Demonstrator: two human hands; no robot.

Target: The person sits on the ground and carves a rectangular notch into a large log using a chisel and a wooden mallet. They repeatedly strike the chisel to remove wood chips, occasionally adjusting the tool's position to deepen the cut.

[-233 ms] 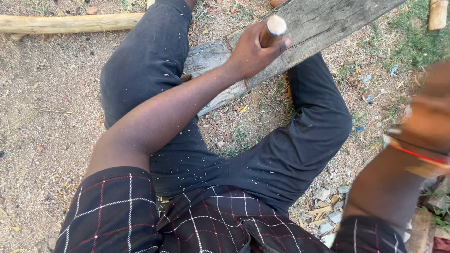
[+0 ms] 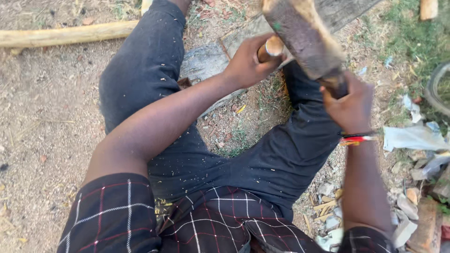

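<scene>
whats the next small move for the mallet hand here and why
Probably bring the mallet straight down onto the chisel handle. The right hand grips the mallet raised just above and beside the handle's end, while the left hand holds the handle upright on the plank, so the strike looks lined up.

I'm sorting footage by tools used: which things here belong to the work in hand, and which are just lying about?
In use:
- left hand gripping a wooden-handled tool
- right hand holding a wooden mallet over it
- grey plank under the tool

Lying about:
- pale pole on the ground
- wood offcuts
- crumpled paper
- brick
</scene>
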